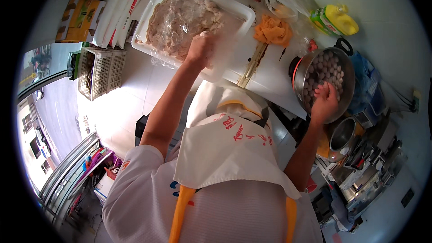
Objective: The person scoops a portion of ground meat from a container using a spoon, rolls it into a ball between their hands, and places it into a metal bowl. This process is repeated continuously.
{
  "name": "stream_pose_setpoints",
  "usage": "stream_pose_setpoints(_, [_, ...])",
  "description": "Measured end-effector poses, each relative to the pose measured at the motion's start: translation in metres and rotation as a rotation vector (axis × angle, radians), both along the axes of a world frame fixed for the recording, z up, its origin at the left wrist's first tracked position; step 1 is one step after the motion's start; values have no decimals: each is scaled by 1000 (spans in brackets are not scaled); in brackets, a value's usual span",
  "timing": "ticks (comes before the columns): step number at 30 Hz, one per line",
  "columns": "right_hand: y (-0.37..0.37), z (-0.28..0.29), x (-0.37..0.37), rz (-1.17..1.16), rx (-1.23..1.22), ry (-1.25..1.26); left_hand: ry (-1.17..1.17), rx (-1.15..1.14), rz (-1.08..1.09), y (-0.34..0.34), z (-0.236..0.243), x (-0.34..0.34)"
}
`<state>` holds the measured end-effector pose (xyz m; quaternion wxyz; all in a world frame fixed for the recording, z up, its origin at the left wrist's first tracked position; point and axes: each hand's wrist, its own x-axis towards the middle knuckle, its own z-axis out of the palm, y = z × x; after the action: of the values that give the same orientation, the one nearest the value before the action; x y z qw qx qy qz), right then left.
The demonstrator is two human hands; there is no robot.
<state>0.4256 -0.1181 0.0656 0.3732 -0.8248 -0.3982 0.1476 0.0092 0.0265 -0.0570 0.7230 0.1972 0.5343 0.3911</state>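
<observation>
My left hand (201, 50) is closed in a fist over the near right part of a white tub (245, 15). Pale pink minced meat (173, 22) fills much of the tub, with clear plastic film lying over part of it. A little of the mince seems to show at the top of the fist. At the right, my right hand (326, 103) is over the near side of a metal pot (335, 116) holding many round meatballs (330, 65). Its fingers are curled together; whatever they hold, if anything, is too small to make out.
Between tub and pot lie a crumpled orange cloth or bag (272, 30) and a stained strip (253, 65). A yellow bottle (337, 20) and a clear plastic bag (283, 0) stand beyond. A steel bowl (343, 134) is nearer right; a plastic crate (108, 69) stands left.
</observation>
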Motion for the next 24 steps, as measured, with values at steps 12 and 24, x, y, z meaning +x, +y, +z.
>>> stream_pose_setpoints(12, [-13,46,-19,-110,130,89,48,348,-435,-2,51,-7])
stream_pose_setpoints(24, [-11,46,-24,-135,108,66,301,161,-122,-4,39,-1])
